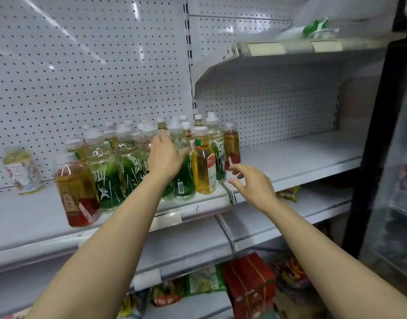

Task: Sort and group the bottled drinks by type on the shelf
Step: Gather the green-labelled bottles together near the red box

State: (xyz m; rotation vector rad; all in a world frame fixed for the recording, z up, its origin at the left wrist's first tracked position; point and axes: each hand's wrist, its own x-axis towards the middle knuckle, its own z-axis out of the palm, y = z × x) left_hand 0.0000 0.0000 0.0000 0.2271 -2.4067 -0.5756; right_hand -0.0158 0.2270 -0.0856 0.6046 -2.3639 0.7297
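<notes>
With green, yellow and red bottles sitting mixed on the shelf, sorting is looking barely begun, as open, empty hands, left and right, are reaching in.

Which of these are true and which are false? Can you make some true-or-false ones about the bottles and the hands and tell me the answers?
1. The left hand is among the green-label bottles. True.
2. The right hand is holding a bottle. False: it hovers open, empty, near the shelf edge.
3. The yellow drink bottle stands upright at the front of the shelf. True.
4. The shelf section to the right of the bottles is full of drinks. False: no drinks stand on it.
5. One pale-label bottle stands alone, far left. True.
</notes>
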